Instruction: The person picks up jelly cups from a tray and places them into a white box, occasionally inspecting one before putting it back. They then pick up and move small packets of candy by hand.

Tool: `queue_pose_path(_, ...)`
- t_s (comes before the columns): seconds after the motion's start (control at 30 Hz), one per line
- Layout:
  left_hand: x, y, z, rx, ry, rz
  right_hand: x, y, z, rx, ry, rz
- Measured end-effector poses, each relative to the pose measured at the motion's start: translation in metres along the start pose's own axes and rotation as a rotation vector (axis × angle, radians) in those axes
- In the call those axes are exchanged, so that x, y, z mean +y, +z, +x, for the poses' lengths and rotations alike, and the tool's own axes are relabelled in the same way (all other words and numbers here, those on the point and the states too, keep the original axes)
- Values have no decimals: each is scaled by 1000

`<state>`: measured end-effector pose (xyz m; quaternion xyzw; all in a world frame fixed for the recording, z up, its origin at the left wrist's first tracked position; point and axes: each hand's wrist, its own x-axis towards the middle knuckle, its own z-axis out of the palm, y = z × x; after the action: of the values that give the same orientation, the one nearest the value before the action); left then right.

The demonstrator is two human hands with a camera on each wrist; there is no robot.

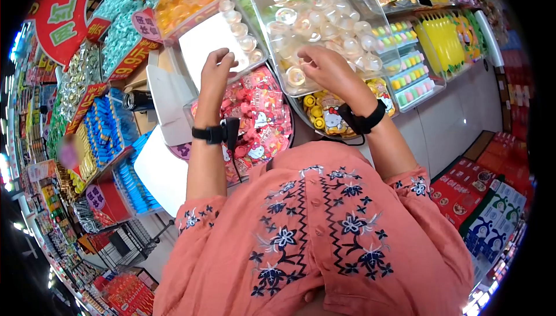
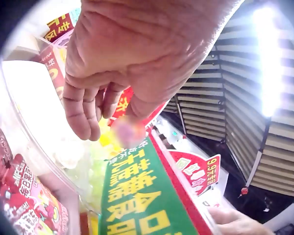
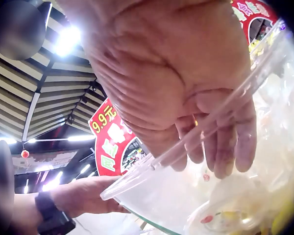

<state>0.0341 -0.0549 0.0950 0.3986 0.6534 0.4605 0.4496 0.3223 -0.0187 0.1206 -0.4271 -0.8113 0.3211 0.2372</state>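
In the head view my left hand (image 1: 216, 75) hangs over a clear bin with a bare white panel (image 1: 211, 42) and a row of small round jelly cups (image 1: 247, 44) along its right side. Its fingers are loosely bent, with nothing seen between them in the left wrist view. My right hand (image 1: 335, 71) is over a larger clear bin (image 1: 277, 87) of pale, see-through jelly cups (image 1: 347, 32). From the right wrist, its fingers (image 3: 224, 152) show through the clear bin wall (image 3: 186, 139), hanging down above the cups, with nothing visible in them.
Pink candy bags (image 1: 260, 110) lie just below the left bin, yellow packs (image 1: 333, 120) below the right. Farther right stand trays of pastel sweets (image 1: 412, 78) and yellow packs (image 1: 443, 35). A white lid-like panel (image 1: 168, 101) juts up at the left. A green sign (image 2: 142, 191) edges a bin.
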Motion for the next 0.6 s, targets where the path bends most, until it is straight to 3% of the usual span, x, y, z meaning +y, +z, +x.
queue_pose_path(0.2,15,6,-63,-59,-52,-85,7,9,9,-80,-72,-165)
queue_pose_path(0.3,12,12,-77,-81,-72,-126,3,5,10,-90,-74,-369)
queue_pose_path(0.5,6,14,-83,-110,-81,-103,-2,6,9,12,6,-359)
queue_pose_path(0.6,12,18,-86,-120,-87,-136,-2,10,25,-166,106,-445)
